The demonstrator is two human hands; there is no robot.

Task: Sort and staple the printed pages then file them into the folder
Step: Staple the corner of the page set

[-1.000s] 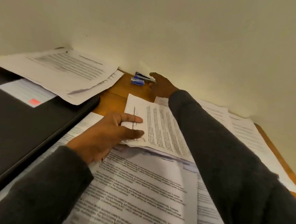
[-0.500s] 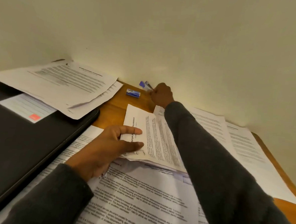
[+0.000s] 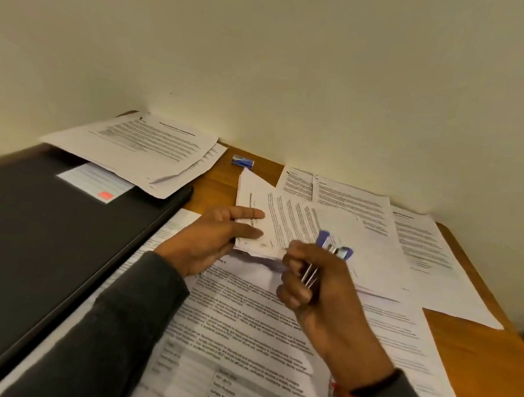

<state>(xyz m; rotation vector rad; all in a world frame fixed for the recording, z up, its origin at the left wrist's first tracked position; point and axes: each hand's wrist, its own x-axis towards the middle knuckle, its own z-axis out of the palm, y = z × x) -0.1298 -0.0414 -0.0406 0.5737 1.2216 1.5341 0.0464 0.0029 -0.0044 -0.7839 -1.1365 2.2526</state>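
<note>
Right hand (image 3: 319, 289) clenched around a small blue-and-silver metal stapler (image 3: 332, 254), fingers curled over its lower body; the blue head and chrome parts stick out above the fist, blurred. Stapler sits just right of the lower corner of a thin set of white printed pages (image 3: 279, 221), near it but contact can't be told.

Left hand (image 3: 214, 236) grips that set at its left edge, thumb on top, fingers under, lifting the edge slightly off the sheets below. Pages carry dense black text in lines running sideways to the viewer; bottom edge looks crumpled.

Under both hands a larger white printed sheet with paragraphs and a grey table (image 3: 239, 344) covers the near part of the brown wooden desk (image 3: 474, 364). More printed sheets (image 3: 399, 237) fan out to the right, against the cream wall (image 3: 293, 62).

Small blue staple box (image 3: 242, 161) lies on bare wood by the wall, well apart from both hands.

Black flat folder (image 3: 53, 234) with a white label and red tab lies closed at left; another stack of printed pages (image 3: 147, 148) overlaps its far corner.
</note>
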